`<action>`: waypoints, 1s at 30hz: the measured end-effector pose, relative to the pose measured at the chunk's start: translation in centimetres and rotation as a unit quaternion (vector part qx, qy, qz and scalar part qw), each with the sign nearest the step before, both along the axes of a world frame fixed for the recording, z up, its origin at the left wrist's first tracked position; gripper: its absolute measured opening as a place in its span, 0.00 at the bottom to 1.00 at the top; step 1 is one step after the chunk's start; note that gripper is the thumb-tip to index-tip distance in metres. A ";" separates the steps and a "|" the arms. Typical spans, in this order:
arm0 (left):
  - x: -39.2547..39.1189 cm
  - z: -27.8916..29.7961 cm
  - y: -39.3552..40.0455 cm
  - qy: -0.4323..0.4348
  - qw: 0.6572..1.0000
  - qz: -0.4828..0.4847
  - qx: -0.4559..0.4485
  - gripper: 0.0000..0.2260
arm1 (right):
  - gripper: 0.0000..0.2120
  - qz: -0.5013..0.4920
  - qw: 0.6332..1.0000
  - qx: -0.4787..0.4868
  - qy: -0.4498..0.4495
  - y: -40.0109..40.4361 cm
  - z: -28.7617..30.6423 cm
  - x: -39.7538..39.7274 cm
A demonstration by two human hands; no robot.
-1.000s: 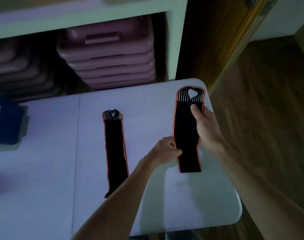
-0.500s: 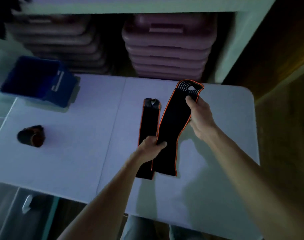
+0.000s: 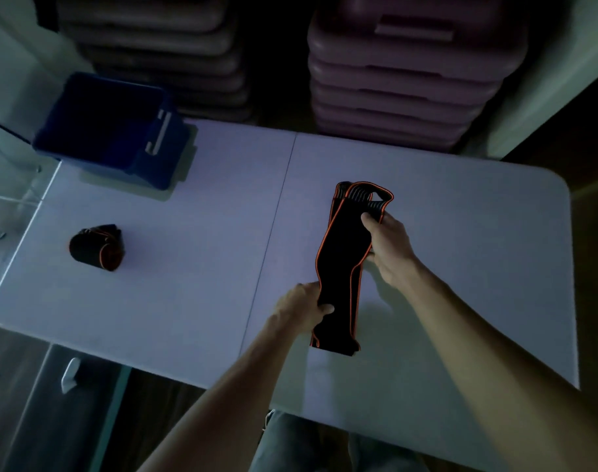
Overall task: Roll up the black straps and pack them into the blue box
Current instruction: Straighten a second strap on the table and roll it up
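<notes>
A black strap with orange edging (image 3: 342, 253) lies lengthwise on top of a second strap of the same kind, whose far end (image 3: 340, 190) peeks out beneath it on the white table (image 3: 202, 267). My right hand (image 3: 387, 248) pinches the top strap near its looped far end. My left hand (image 3: 302, 308) grips the same strap near its close end. A rolled-up strap (image 3: 96, 247) rests on the table's left side. The blue box (image 3: 110, 129) stands open at the far left corner; its inside is too dark to make out.
Stacks of pinkish plastic lids or trays (image 3: 406, 66) fill the shelves behind the table. The table's left edge (image 3: 4, 284) and near edge drop to a dark floor. A seam (image 3: 273, 233) runs down the tabletop's middle.
The strap in both hands has swung leftward and come down onto the strap that lay flat. The view has shifted left, bringing the blue box and rolled strap into sight.
</notes>
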State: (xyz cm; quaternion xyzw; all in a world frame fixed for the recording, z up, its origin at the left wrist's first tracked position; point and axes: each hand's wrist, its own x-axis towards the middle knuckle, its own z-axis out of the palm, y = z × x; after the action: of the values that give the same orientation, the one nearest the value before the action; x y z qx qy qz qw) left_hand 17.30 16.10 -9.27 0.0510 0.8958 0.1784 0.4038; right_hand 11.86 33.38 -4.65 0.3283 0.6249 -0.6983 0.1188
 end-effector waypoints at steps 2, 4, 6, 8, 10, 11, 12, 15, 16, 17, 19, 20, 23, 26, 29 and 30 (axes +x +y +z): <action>-0.8 0.3 -0.4 0.012 0.998 -0.048 -0.036 0.23 | 0.08 0.000 1.000 0.019 -0.008 -0.2 -0.3 -0.2; -2.0 0.7 -0.8 0.051 0.997 -0.037 -0.038 0.25 | 0.08 0.007 0.999 0.038 -0.017 -0.3 -0.6 -0.6; -3.7 1.2 -0.9 0.091 0.996 0.022 0.011 0.23 | 0.07 0.022 0.997 0.063 -0.026 -0.5 -0.8 -1.1; -5.9 1.3 -0.5 0.108 0.987 0.082 0.089 0.18 | 0.07 0.041 0.995 0.085 -0.033 -0.7 -1.2 -1.8; -8.2 1.3 0.4 0.117 0.978 0.108 0.133 0.16 | 0.08 0.060 0.993 0.096 -0.041 -0.7 -1.7 -2.7; -9.3 1.2 0.9 0.117 0.975 0.118 0.145 0.15 | 0.07 0.068 0.991 0.104 -0.046 -0.6 -2.0 -3.1; -10.3 1.0 1.3 0.114 0.972 0.131 0.159 0.14 | 0.06 0.074 0.988 0.122 -0.050 -0.6 -2.4 -3.6; -12.5 0.2 2.8 0.089 0.964 0.163 0.189 0.13 | 0.07 0.052 0.967 0.242 -0.064 -0.1 -3.7 -4.7; -13.1 -0.1 3.2 0.083 0.964 0.168 0.189 0.14 | 0.08 0.023 0.961 0.269 -0.065 0.1 -4.1 -4.9; -13.6 -0.3 3.6 0.081 0.964 0.172 0.187 0.15 | 0.09 -0.005 0.957 0.284 -0.059 0.2 -4.5 -5.0; -14.4 -0.8 4.2 0.082 0.964 0.181 0.175 0.16 | 0.07 -0.030 0.950 0.309 -0.035 0.4 -5.1 -5.0; -14.7 -1.1 4.5 0.086 0.965 0.183 0.169 0.16 | 0.07 -0.031 0.946 0.321 -0.025 0.4 -5.3 -5.0; -15.4 -1.6 5.2 0.100 0.964 0.190 0.155 0.17 | 0.04 -0.046 0.946 0.322 -0.003 0.5 -5.7 -5.5; -15.9 -1.8 5.6 0.111 0.961 0.206 0.145 0.17 | 0.03 -0.039 0.961 0.273 0.007 0.6 -6.4 -5.9; -16.2 -2.1 5.7 0.123 0.957 0.216 0.149 0.15 | 0.03 -0.028 0.973 0.231 0.006 1.0 -6.7 -6.0; -16.4 -2.1 5.7 0.126 0.956 0.219 0.151 0.14 | 0.03 -0.021 0.970 0.243 0.006 1.2 -6.9 -6.1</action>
State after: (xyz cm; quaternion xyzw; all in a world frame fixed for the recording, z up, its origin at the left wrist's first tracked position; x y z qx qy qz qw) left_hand 0.92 21.82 -11.40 -0.0639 0.8912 0.3881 0.2259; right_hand 5.72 34.54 -11.52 0.3558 0.7695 -0.5301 0.0174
